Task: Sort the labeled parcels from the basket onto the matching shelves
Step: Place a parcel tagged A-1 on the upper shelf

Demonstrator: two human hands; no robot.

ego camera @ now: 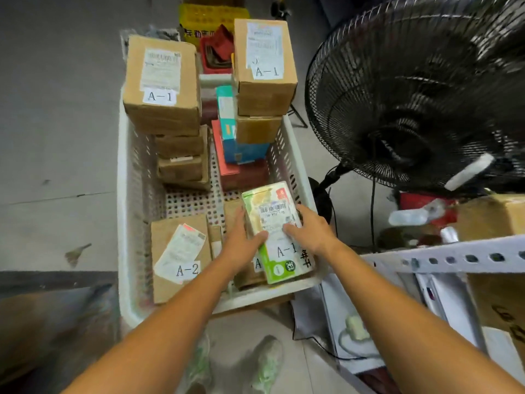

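A white slotted basket (129,223) on the floor holds several parcels. My left hand (241,243) and my right hand (311,230) grip the two long sides of a green-and-white parcel (272,214) marked A-1, at the basket's near right corner. A brown box marked A-2 (179,257) lies at the near left. Two tall brown boxes marked A-1 (162,83) (265,64) top stacks at the far end. Between them stand a blue box (235,143) and red flat parcels (241,172).
A black pedestal fan (420,92) stands right of the basket, its cable trailing on the floor. A white metal shelf rail (443,255) runs at the lower right, with cardboard boxes (491,214) on it. A yellow crate (210,15) sits beyond the basket. My shoes (267,362) are below.
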